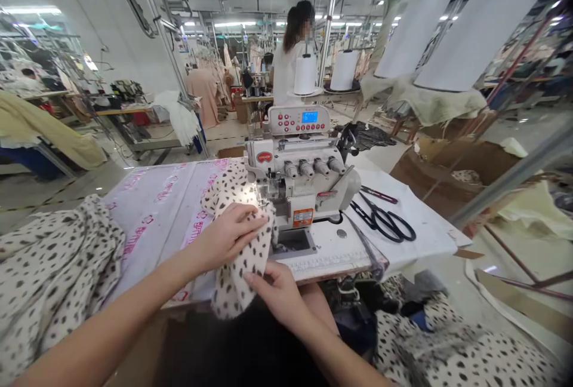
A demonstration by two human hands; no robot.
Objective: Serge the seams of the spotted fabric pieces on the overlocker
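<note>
A cream fabric piece with dark spots (244, 267) runs from the table's front edge up under the needle area of a white overlock sewing machine (304, 166). My left hand (233, 233) lies flat on this fabric just in front of the lit presser foot, fingers stretched out to the right. Lower down, my right hand (277, 291) pinches the fabric's right edge between thumb and fingers, where it hangs over the table edge. The fabric under the presser foot is partly hidden by my left hand.
Black scissors (385, 223) lie right of the machine. More spotted fabric is heaped at left (58, 267) and lower right (461, 345). White thread cones (305, 74) stand behind the machine. A person (290, 55) is beyond it; a cardboard box (430, 178) stands at right.
</note>
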